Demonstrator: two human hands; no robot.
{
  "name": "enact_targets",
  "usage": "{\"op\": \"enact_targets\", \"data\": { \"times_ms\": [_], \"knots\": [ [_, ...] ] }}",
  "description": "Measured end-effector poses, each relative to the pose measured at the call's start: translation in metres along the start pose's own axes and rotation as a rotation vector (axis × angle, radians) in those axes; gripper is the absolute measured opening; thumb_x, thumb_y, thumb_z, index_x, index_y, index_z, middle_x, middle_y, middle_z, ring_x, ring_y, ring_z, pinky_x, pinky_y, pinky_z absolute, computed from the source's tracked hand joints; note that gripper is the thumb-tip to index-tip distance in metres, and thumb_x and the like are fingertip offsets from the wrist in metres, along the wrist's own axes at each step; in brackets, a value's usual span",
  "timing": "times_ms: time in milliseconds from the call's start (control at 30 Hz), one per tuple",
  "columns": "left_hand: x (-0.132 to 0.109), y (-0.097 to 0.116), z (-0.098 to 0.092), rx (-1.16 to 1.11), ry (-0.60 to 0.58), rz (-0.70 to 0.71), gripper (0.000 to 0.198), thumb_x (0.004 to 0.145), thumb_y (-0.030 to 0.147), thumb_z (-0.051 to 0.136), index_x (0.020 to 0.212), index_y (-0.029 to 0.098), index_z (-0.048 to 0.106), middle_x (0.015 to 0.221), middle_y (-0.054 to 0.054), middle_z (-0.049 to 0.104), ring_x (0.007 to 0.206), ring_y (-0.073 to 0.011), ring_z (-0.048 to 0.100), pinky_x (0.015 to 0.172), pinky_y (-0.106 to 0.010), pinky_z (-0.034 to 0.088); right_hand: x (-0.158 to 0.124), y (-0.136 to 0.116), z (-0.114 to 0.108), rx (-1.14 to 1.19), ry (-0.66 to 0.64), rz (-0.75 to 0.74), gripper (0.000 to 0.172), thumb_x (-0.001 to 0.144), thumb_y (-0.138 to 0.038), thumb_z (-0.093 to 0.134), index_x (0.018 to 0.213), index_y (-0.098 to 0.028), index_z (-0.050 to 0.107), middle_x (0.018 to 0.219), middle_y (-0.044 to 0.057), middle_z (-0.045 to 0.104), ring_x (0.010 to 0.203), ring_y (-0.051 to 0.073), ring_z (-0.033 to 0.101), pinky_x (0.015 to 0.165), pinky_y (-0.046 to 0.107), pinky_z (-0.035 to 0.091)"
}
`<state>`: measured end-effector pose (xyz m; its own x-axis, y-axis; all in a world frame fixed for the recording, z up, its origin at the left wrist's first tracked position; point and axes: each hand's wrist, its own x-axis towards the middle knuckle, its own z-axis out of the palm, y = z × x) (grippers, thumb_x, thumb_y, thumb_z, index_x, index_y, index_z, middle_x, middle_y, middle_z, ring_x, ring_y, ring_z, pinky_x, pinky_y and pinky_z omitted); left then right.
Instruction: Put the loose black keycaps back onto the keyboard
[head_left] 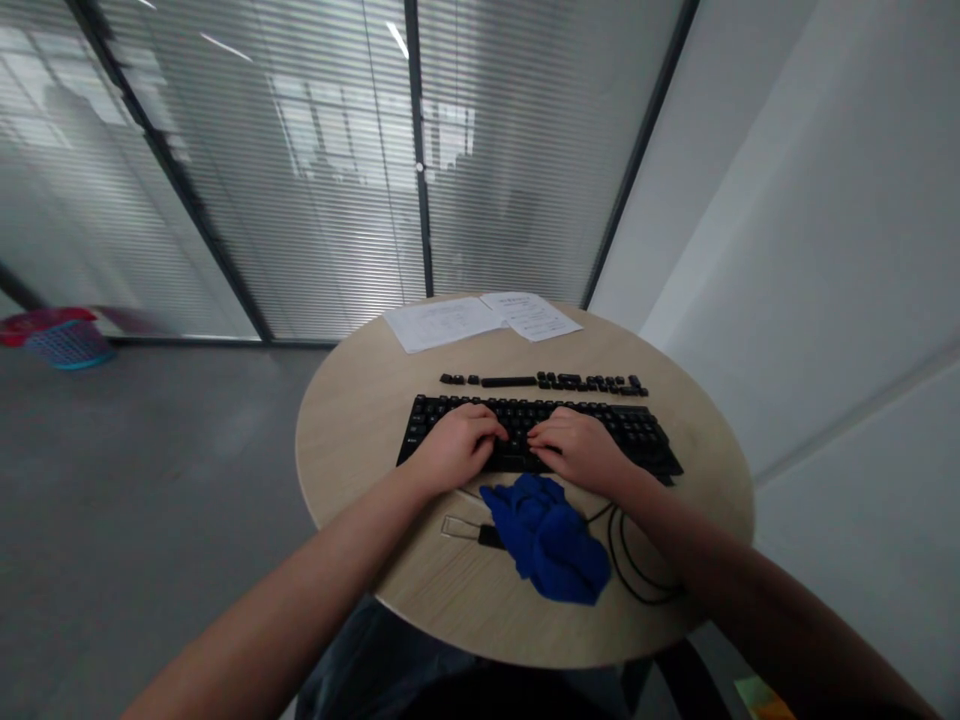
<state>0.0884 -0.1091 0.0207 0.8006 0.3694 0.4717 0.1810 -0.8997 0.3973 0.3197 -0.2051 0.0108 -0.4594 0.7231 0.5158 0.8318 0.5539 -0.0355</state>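
My left hand [463, 440] rests over the left-middle part of a black keyboard [645, 440]. Its fingers are bent but apart, tips down on the keys, with nothing seen in them. Just to the right, my right hand [577, 445] lies over the keyboard's middle. Its thumb and forefinger come close together at the keys; anything between them is too small to make out. Beyond the keyboard, several loose black keycaps lie in rows, with a long spacebar cap [508, 382] among them. A crumpled blue cloth [551, 540] sits nearer me, partly covering a wire keycap puller [491, 536].
Everything lies on a round wooden table [337, 430]. Papers [450, 322] are at its far edge. A black cable [637, 580] loops beside the cloth, under my right forearm. A blind-covered glass partition [337, 200] stands behind; a red-and-blue basket [67, 340] is on the floor at left.
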Motion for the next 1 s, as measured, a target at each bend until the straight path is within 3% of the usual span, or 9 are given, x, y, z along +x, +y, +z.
{"op": "enact_targets", "data": {
  "times_ms": [700,1000],
  "knots": [
    [0.0013,-0.0017,0.0008,-0.021,-0.009,-0.006,0.031,0.083,0.004,0.051,0.094,0.020,0.075,0.096,-0.007,0.071,0.097,-0.0218,0.066,0.093,-0.040,0.054,-0.0017,0.0023,-0.0023,-0.043,-0.065,-0.066,0.015,0.092,-0.011,0.066,0.099,-0.018,0.078,0.105,0.008,0.080,0.087,0.021,0.072,0.078,0.036,0.056],
    [0.0013,0.0001,-0.0011,-0.023,-0.002,-0.003,0.031,0.084,0.005,0.050,0.095,0.020,0.075,0.097,-0.006,0.071,0.097,-0.0217,0.066,0.094,-0.041,0.054,0.0003,0.0005,-0.0059,-0.051,-0.052,-0.031,0.008,0.090,-0.018,0.071,0.091,-0.019,0.079,0.097,0.007,0.081,0.088,0.022,0.072,0.081,0.037,0.055]
  ]
}}
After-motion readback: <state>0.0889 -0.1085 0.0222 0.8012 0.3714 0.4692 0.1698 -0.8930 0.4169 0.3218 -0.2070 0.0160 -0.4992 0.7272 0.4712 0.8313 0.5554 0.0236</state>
